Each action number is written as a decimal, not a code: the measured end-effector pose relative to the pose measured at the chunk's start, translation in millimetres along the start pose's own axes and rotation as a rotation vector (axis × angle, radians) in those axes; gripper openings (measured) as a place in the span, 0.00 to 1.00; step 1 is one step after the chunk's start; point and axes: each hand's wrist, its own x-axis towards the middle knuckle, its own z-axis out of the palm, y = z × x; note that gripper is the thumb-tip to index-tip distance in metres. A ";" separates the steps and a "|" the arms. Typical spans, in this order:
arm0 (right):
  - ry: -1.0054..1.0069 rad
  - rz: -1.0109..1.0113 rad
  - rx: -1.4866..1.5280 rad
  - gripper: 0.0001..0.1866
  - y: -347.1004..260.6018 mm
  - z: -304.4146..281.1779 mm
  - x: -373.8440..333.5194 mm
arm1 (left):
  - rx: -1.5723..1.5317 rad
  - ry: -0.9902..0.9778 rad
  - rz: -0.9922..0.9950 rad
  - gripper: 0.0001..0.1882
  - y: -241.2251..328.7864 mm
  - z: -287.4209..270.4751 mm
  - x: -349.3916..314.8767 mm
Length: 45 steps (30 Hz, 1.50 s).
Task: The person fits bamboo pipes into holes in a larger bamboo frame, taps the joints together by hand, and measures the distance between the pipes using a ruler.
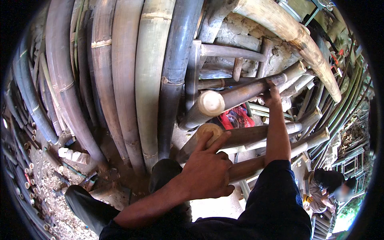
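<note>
My right hand [273,95] is wrapped round a thick brown bamboo pole [248,93], near its far right part. The pole's near end is pale and round and faces me. Below it, my left hand [206,172] is back up, with two fingers stretched out and apart over the end of a second bamboo pole [248,136]. Its other fingers look bent, and nothing shows in its grasp. Whether the fingertips touch the second pole, I cannot tell. A third bamboo pole [308,144] lies lower, partly hidden behind my right forearm and left hand.
Tall bamboo poles [150,80] lean upright at the left and centre. A curved wooden log [280,24] hangs across the upper right. Behind stands a bamboo frame [234,52]. A red patterned item [236,118] lies among the poles. Another person [326,188] is bent over at the lower right.
</note>
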 end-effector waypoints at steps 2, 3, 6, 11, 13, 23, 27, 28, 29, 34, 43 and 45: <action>-0.012 0.049 -0.071 0.32 -0.3 56.2 -26.2 | -0.002 -0.025 -0.036 0.27 -1.4 -2.9 -4.7; 0.055 0.175 -0.128 0.44 -1.0 46.5 -18.7 | -0.033 -0.027 -0.006 0.27 1.6 -0.5 -0.9; -0.030 0.311 -0.068 0.51 -0.9 116.5 -35.0 | -0.082 0.061 0.007 0.25 1.9 3.8 -7.9; 0.043 0.324 -0.077 0.26 -12.2 116.4 36.6 | -0.066 0.011 -0.012 0.25 6.1 7.1 -6.5; 0.140 0.168 0.036 0.25 1.9 102.2 63.8 | -0.033 -0.075 -0.005 0.28 14.6 9.4 -6.5; 0.732 0.123 0.039 0.58 -23.1 198.6 116.7 | 0.009 -0.062 -0.051 0.22 23.1 13.3 -20.3; 0.914 -0.087 -0.420 0.58 35.3 155.5 200.1 | 0.032 -0.101 -0.017 0.21 12.6 10.1 -4.9; 0.918 -0.097 -0.495 0.55 37.7 156.0 224.1 | 0.085 -0.114 -0.012 0.21 12.2 17.9 -7.0; 0.922 -0.110 -0.567 0.53 36.8 159.6 246.0 | 0.138 -0.126 -0.009 0.21 10.7 20.9 -8.4; 0.779 0.112 -0.611 0.43 62.9 142.4 298.7 | 0.095 -0.143 -0.069 0.18 3.7 13.4 -5.2; -0.273 0.028 -1.322 0.39 -8.8 128.0 166.6 | 0.089 0.051 -0.077 0.18 -23.5 -6.2 15.5; -0.340 0.024 -1.690 0.38 -63.9 104.6 115.7 | 0.088 0.108 0.000 0.20 -38.7 -2.0 33.4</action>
